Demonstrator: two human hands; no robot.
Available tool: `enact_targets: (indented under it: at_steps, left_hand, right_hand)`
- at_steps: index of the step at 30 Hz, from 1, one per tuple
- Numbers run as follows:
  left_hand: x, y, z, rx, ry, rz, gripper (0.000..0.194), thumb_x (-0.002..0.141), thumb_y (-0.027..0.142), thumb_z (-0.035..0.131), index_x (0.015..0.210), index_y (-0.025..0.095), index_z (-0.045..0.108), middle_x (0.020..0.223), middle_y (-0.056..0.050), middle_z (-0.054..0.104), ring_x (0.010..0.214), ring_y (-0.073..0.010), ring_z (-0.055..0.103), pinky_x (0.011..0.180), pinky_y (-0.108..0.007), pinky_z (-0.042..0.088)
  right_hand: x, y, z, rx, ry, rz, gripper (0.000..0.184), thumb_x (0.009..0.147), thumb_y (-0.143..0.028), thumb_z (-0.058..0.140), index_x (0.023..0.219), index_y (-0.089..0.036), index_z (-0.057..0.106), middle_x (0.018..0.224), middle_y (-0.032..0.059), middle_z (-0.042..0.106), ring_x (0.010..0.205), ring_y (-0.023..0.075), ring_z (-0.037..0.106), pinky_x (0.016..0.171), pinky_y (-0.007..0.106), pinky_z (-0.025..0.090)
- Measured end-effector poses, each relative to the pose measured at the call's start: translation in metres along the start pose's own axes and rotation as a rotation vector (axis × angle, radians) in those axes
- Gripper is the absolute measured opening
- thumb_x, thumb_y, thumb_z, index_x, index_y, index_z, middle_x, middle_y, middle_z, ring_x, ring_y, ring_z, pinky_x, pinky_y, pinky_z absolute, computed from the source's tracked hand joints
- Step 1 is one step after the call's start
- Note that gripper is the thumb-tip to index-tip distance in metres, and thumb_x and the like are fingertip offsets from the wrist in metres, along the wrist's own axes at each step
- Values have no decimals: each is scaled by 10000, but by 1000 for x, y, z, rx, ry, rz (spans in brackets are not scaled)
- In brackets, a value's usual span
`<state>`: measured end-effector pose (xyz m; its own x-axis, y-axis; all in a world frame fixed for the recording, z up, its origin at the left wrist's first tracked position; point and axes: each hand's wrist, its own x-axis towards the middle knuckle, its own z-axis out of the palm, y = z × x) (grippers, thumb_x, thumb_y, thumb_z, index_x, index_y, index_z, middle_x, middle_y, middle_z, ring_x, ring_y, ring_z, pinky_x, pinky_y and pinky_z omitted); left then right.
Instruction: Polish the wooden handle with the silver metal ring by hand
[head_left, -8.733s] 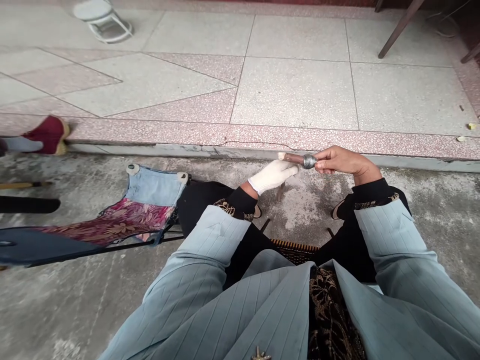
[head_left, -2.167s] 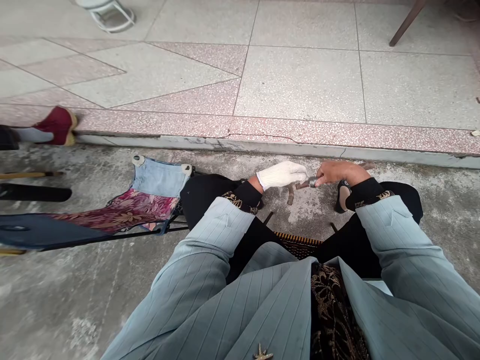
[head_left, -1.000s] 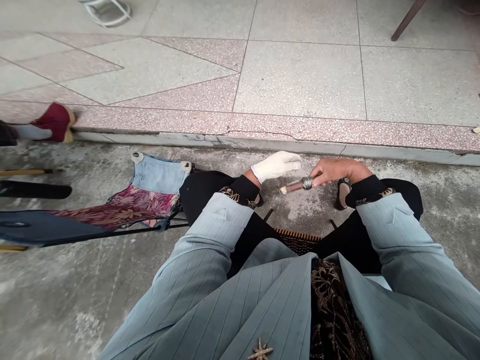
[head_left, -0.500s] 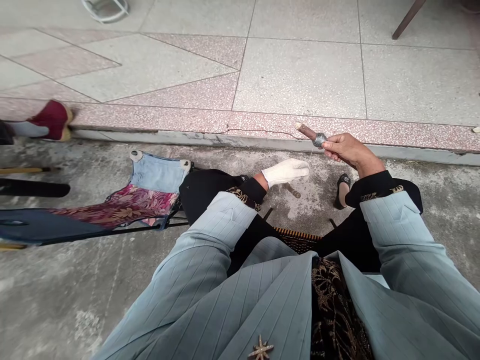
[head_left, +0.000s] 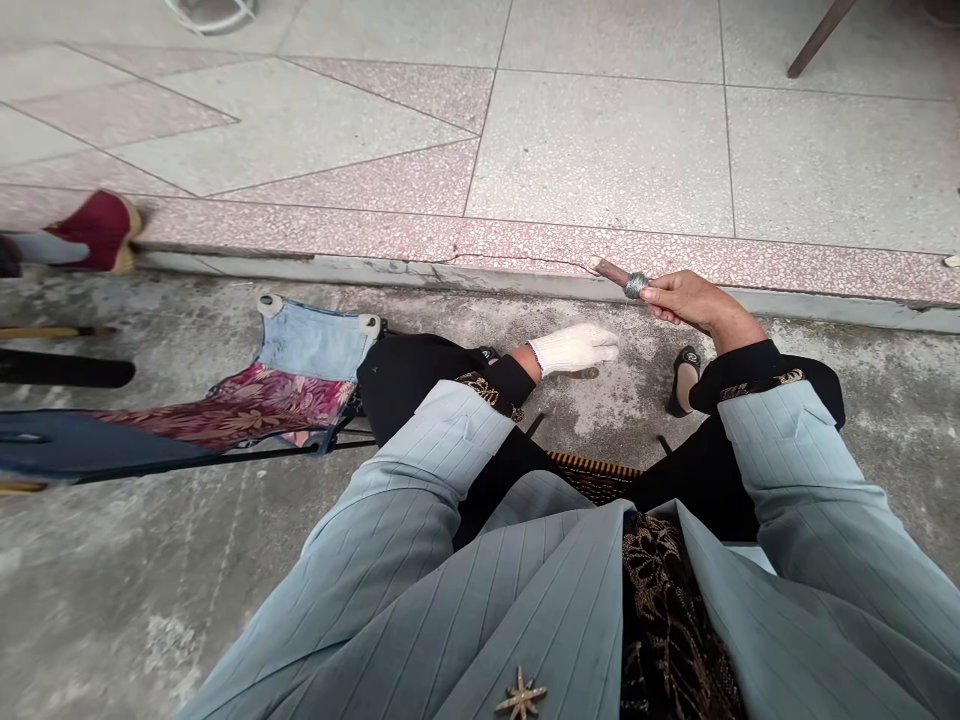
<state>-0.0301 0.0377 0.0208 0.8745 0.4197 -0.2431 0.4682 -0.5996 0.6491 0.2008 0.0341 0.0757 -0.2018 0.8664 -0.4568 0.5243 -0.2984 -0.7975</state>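
Observation:
My right hand is closed round a short wooden stick with a pale cut end. Silvery wire is wound in a thick coil about the stick, just beside my fingers. From that coil a thin strand runs down to my left hand, which wears a white knitted glove. The gloved fingers are closed on the strand, lower than the stick and to its left. Partly hidden under the glove, another brown stick shows its end; what it is attached to cannot be seen.
A folding chair with denim and flowered cloth stands at my left. Ahead runs the edge of a low tiled step. A person's red shoe is at far left, near a black bar-like object. A table leg stands at upper right.
Over the last seconds my right hand has raised the wire-wound stick from low near the ground and tilted it up. Since half a second ago it has dipped slightly; the left hand barely moved.

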Motion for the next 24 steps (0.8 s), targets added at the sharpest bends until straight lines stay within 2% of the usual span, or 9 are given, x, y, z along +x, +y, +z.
enact_targets:
  at_steps: [4,7,10,13,15,16,19,21,24]
  left_hand:
    - [-2,0,0,100,5,3,378,960,406,390,907,166,677,840,-46,660,678,-147,536,618,-262,325]
    - [-6,-1,-4,187,29,-10,368,957,422,408,948,189,692,836,-47,669,691,-163,550,596,-275,295]
    - [-11,1,-13,174,46,37,335,946,401,439,882,194,694,758,-28,643,657,-153,529,588,-280,278]
    - [-15,2,-20,4,39,106,301,932,378,476,837,181,682,711,-1,609,635,-124,508,603,-255,310]
    - [-15,1,-22,-170,73,119,283,921,387,503,883,170,680,753,1,619,668,-115,526,628,-232,352]
    - [-14,0,-22,-270,123,105,289,919,397,508,922,162,676,782,-7,628,680,-112,534,638,-227,373]
    - [-11,-2,-18,-506,265,-2,356,928,447,484,976,136,652,786,-26,619,633,-97,519,614,-224,402]
    - [-10,-1,-16,-543,248,-72,384,931,477,463,941,139,644,727,-9,579,581,-89,488,573,-218,388]
    - [-11,5,-16,-466,140,-58,382,924,479,461,910,147,649,715,2,561,593,-95,486,569,-216,372]
  right_hand:
    - [9,6,0,-377,59,87,380,873,-511,613,732,-160,645,670,39,596,583,130,503,562,279,365]
    - [12,7,10,-712,-15,144,365,873,-496,608,795,-152,702,756,79,636,662,178,546,594,313,356]
    - [12,7,21,-778,-361,171,333,846,-473,644,808,-151,721,722,71,637,629,175,538,592,318,361]
    - [8,6,23,-539,-812,109,354,805,-515,688,808,-162,717,626,11,594,552,127,491,574,286,375]
    - [2,3,15,-334,-900,3,401,784,-564,698,829,-165,711,632,-9,591,548,105,485,561,259,375]
    - [-1,2,10,-240,-853,-65,419,785,-580,694,863,-168,711,660,-11,606,561,99,496,560,249,375]
    - [-8,1,-7,8,-417,-174,422,780,-583,705,840,-165,689,637,-18,585,520,78,444,518,235,346]
    - [-10,4,-11,154,-169,-185,442,776,-611,700,787,-171,658,632,-8,580,513,82,440,491,235,334]
    - [-5,8,-8,231,50,-134,492,770,-670,674,801,-180,644,646,17,597,507,98,454,465,245,333]
